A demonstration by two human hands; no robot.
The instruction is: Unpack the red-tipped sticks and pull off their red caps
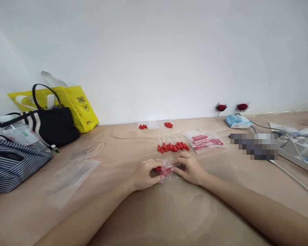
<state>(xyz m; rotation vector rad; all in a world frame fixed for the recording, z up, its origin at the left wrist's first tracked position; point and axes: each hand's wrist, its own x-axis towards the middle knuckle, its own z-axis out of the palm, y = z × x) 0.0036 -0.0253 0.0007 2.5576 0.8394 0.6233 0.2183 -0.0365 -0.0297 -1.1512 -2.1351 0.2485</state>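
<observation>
A small clear zip bag (pixel 166 174) with red pieces showing in it is held between both hands, low over the table. My left hand (pixel 144 175) is closed on its left side, by the red-lined mouth. The fingers of my right hand (pixel 191 169) pinch its right part. Just beyond them lies a row of red-tipped white sticks (pixel 173 147). To the right of that row, several clear bags (pixel 212 141) with red pieces overlap one another. How far the red pieces reach into the held bag is partly hidden by my fingers.
Flat clear bags (pixel 77 174) lie on the left. Near the wall, two small heaps of red pieces (pixel 168 125) rest on clear plastic. A yellow bag (pixel 80 109), a black bag (pixel 59 126) and a striped bag (pixel 20 167) stand left. A blue packet (pixel 238 121) and cables are right.
</observation>
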